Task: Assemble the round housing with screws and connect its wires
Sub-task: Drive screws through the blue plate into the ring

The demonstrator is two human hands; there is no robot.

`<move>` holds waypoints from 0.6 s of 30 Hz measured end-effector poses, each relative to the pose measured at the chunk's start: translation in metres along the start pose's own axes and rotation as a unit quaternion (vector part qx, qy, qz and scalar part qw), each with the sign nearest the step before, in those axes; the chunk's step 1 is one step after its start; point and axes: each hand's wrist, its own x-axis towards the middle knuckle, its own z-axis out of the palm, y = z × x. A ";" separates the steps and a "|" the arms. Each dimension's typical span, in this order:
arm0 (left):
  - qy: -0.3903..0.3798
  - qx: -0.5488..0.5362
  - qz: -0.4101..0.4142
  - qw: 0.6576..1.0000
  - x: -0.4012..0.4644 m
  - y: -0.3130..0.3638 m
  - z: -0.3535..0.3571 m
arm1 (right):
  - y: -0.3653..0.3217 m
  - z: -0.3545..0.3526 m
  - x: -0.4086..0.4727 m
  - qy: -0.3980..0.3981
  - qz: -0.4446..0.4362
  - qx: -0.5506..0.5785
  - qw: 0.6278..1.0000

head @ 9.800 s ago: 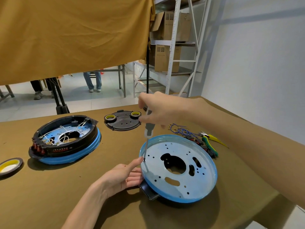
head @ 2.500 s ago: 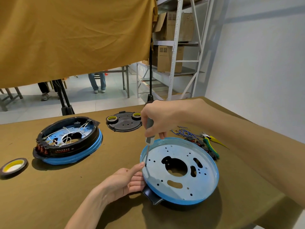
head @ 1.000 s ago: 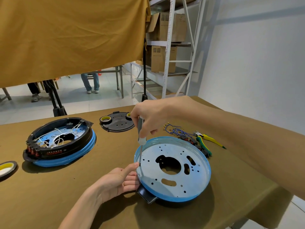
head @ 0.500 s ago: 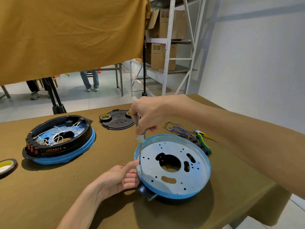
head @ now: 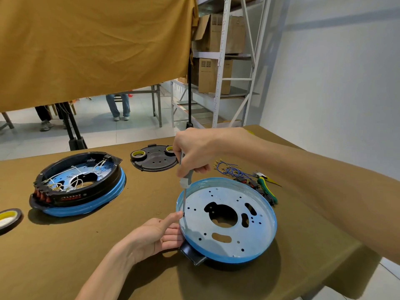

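The round housing [head: 257,232], a perforated metal plate with a blue rim over a black base, lies in front of me on the brown table. My right hand [head: 195,151] grips the grey handle of a screwdriver [head: 185,182]. The tool stands upright with its tip in a hole at the plate's left edge. My left hand [head: 154,233] rests against the housing's left rim, fingers straight along the wall and the thumb touching beside the screwdriver tip. A bundle of blue wires [head: 227,169] lies behind the housing.
A second housing [head: 86,185] with a black ring and white wires sits at the left. A black cover plate [head: 154,162] carries two tape rolls. Green-yellow pliers [head: 267,188] lie at the right, another tape roll [head: 8,217] at the left edge. The table drops off close on the right.
Both hands stay where they were, with the screwdriver upright on the same hole at the plate's left edge. Only the camera view shifts slightly.
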 end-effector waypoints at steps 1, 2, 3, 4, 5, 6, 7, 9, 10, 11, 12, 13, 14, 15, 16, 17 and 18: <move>0.001 0.000 0.002 1.000 0.000 0.000 0.000 | 0.000 0.000 0.000 0.000 0.001 0.000 1.000; 0.001 -0.001 0.004 1.000 0.000 0.000 0.001 | 0.000 0.000 0.001 0.000 0.001 0.000 1.000; 0.001 0.000 0.005 1.000 -0.001 0.000 0.001 | -0.001 0.001 0.001 0.001 0.002 0.000 1.000; 0.001 0.001 0.005 1.000 -0.001 0.000 0.001 | -0.001 0.001 0.001 0.002 0.003 0.001 1.000; 0.002 0.000 0.006 1.000 -0.002 0.000 0.002 | -0.002 0.001 0.001 0.002 0.003 0.001 1.000; 0.004 -0.001 0.007 1.000 -0.002 0.000 0.002 | -0.004 0.001 0.001 0.002 0.004 -0.001 1.000; 0.005 -0.001 0.009 1.000 -0.002 0.000 0.002 | -0.005 0.001 0.001 0.002 0.004 -0.003 1.000; 0.004 -0.003 0.010 1.000 -0.002 0.000 0.003 | -0.008 0.001 0.001 0.004 0.007 -0.004 1.000; 0.004 -0.004 0.010 1.000 -0.002 0.000 0.003 | -0.009 0.001 0.001 0.005 0.008 -0.005 1.000; 0.005 -0.005 0.009 1.000 -0.002 0.000 0.004 | -0.010 0.000 0.001 0.005 0.010 -0.009 1.000; 0.006 -0.007 0.009 1.000 -0.002 0.000 0.004 | -0.011 0.000 0.001 0.004 0.011 -0.014 1.000; 0.007 -0.010 0.009 1.000 -0.002 0.000 0.005 | -0.012 0.000 0.001 0.004 0.012 -0.021 1.000; 0.008 -0.012 0.009 1.000 -0.001 0.000 0.006 | -0.013 0.000 0.001 0.004 0.011 -0.028 1.000; 0.009 -0.014 0.011 1.000 -0.001 0.000 0.006 | -0.015 0.001 0.001 0.004 0.011 -0.035 0.999; 0.013 -0.015 0.016 1.000 -0.001 0.000 0.007 | -0.017 0.002 0.001 0.006 0.009 -0.040 0.999; 0.017 -0.016 0.020 1.000 -0.002 0.000 0.008 | -0.018 0.003 0.001 0.007 0.008 -0.042 0.999; 0.019 -0.018 0.023 0.999 -0.004 0.000 0.009 | -0.018 0.004 0.001 0.008 0.006 -0.042 0.999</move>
